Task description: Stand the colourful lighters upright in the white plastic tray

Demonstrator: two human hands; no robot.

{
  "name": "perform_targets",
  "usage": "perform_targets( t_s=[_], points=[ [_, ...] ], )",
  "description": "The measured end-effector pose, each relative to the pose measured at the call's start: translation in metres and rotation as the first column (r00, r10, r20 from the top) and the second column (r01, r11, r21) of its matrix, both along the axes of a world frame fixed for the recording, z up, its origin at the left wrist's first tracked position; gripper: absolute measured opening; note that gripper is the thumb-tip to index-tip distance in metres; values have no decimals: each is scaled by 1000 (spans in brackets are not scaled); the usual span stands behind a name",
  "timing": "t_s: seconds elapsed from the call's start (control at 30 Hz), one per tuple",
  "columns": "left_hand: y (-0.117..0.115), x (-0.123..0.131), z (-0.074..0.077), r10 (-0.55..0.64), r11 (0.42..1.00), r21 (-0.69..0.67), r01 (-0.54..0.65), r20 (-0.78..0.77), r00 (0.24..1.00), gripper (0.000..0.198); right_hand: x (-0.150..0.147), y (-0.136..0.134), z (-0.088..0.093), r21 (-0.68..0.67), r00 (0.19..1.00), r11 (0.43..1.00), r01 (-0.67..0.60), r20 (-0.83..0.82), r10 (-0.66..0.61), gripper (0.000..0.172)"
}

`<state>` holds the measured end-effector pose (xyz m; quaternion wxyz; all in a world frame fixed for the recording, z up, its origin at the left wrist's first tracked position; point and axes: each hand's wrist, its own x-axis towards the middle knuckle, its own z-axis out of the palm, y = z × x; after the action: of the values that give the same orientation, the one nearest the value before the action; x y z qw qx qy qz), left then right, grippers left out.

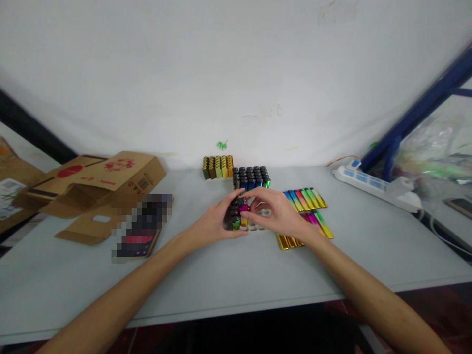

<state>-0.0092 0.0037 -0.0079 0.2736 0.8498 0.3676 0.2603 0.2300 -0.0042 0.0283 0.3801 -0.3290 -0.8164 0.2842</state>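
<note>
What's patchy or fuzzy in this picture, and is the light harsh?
Head view: coarse blocks mask the dark phone-like object; clear plastic at right looks smeary; the lighters by the left hand lack crisp detail; light on the wall is soft.

Lighters (pixel 252 180) lie between the phone (pixel 142 228) and power strip (pixel 378 189).

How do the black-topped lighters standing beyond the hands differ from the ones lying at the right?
The standing lighters are upright in a tight block; the lying lighters are flat, side by side. The standing lighters show mostly dark tops; the lying lighters show long, shiny bodies, many fading to gold or yellow. Both groups rest on the table.
</note>
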Motion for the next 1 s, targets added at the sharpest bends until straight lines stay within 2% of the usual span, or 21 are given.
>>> perform_targets(
  t_s=[0.2, 0.33, 0.5, 0.57, 0.7, 0.83, 0.9, 1.0],
  points=[
    [0, 0, -1, 2, 1000, 5, -2, 4, 1000, 107, -1, -1, 3, 57, 1000, 998, 0, -20, 1, 30],
    [0, -1, -1, 4, 1000, 10, -4, 5, 1000, 107, -3, -2, 5, 46, 995, 999, -17, -102, 22, 29],
    [-1, -1, -1, 9, 999, 42, -9, 0, 1000, 105, -2, -4, 8, 219, 992, 975, 44, -128, -16, 30],
    [-1, -1, -1, 11, 999, 49, -11, -7, 1000, 105, -2, -4, 7, 240, 983, 968, 75, -182, -31, 30],
    [0, -1, 0, 14, 999, 45, -13, -24, 1000, 106, -1, -1, 3, 145, 938, 984, 101, -343, -46, 31],
    [-1, -1, 2, 19, 1000, 12, -18, -46, 999, 105, 8, -2, 5, 63, 896, 987, 145, -432, -104, 32],
    [-1, -1, 4, 21, 1000, 0, -21, -51, 998, 105, 23, -5, 9, 15, 878, 983, 182, -453, -156, 32],
    [-3, 0, 7, 31, 999, -14, -32, -54, 998, 104, 64, -14, 17, -71, 871, 969, 235, -428, -242, 34]
  ],
)
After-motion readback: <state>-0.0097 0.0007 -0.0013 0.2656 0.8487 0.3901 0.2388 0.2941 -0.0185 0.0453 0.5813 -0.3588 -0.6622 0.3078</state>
